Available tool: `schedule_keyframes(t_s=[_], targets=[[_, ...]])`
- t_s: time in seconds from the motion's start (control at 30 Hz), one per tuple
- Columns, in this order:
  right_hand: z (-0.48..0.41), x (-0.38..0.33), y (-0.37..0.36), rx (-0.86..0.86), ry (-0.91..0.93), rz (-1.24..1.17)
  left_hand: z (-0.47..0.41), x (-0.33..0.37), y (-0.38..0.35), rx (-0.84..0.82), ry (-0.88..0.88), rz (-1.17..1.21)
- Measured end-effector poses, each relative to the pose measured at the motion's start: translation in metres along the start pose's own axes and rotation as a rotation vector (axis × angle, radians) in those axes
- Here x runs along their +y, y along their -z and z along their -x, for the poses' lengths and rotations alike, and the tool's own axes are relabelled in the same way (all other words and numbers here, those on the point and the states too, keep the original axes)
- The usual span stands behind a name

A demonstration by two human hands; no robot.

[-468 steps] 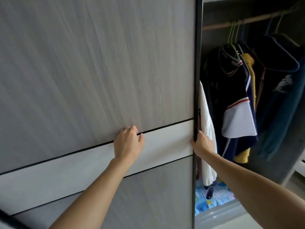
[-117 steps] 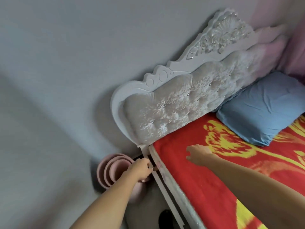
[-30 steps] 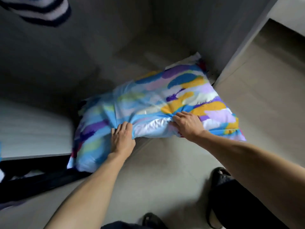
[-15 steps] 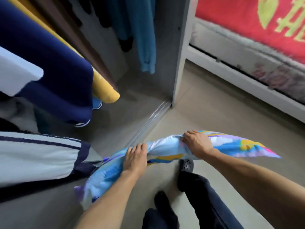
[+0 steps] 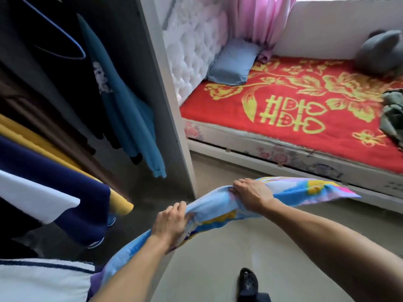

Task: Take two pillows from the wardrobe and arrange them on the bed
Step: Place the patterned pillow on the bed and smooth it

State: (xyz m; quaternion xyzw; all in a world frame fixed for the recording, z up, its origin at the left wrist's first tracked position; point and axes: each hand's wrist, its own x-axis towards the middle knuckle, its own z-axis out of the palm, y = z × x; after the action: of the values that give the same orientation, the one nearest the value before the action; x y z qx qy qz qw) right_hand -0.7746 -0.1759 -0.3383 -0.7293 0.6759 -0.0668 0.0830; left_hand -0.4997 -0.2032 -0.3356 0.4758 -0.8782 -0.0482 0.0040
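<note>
Bedroom with pale tiled floor (image 5: 218,269), open grey wardrobe (image 5: 170,118) to the left of both hands, full of hanging clothes: teal long-sleeved top (image 5: 130,114), navy-and-white garment (image 5: 54,192), yellow piece (image 5: 118,203) beneath it.

Held low over the floor, just outside the wardrobe: soft pillow in a blue, yellow, pink and purple patterned case (image 5: 218,210), sagging between 2 grips. Left hand (image 5: 172,225) clamped on bunched fabric near the pillow's middle, fingers curled tight. Right hand (image 5: 253,194) closed over the upper edge further along, knuckles up, the far end of the pillow jutting out beyond it toward the bed.

Beyond the right hand: white-framed bed (image 5: 283,164) covered by red blanket with yellow floral pattern (image 5: 305,105). Plain light-blue pillow (image 5: 231,62) already at the head end, leaning against white tufted headboard (image 5: 192,51), well apart from both hands. Pink curtain (image 5: 259,18) behind it. Grey plush shape (image 5: 381,51) and crumpled grey-green cloth (image 5: 392,114) at the far right of the blanket. Dark clog-style shoe (image 5: 248,284) below the right forearm.
</note>
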Motion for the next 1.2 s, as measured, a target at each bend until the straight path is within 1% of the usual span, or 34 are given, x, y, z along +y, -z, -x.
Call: schedule_keyframes(t_s=[0.13, 0.27, 0.5, 0.63, 0.7, 0.83, 0.97, 1.2], targets=[[-0.007, 0.047, 0.045, 0.062, -0.053, 0.032, -0.052, 0.034, 0.03, 0.028, -0.035, 0.003], [-0.028, 0.108, 0.072, 0.083, -0.076, 0.053, -0.122, 0.067, 0.044, 0.044, -0.056, 0.027], [-0.093, 0.26, 0.124, 0.097, -0.154, 0.036, -0.29, 0.15, 0.051, 0.066, -0.107, 0.059], [-0.118, 0.334, 0.161, 0.11, -0.181, 0.078, -0.36, 0.196, 0.061, 0.1, -0.132, 0.077], [-0.138, 0.363, 0.181, 0.12, -0.157, 0.132, -0.391, 0.211, 0.068, 0.118, -0.145, 0.104], [-0.187, 0.398, 0.208, 0.147, -0.133, 0.194, -0.453, 0.212, 0.084, 0.195, -0.17, 0.102], [-0.233, 0.425, 0.213, 0.137, -0.126, 0.208, -0.512, 0.202, 0.091, 0.229, -0.207, 0.101], [-0.358, 0.463, 0.214, 0.162, -0.12, 0.218, -0.639, 0.153, 0.095, 0.266, -0.265, 0.024]])
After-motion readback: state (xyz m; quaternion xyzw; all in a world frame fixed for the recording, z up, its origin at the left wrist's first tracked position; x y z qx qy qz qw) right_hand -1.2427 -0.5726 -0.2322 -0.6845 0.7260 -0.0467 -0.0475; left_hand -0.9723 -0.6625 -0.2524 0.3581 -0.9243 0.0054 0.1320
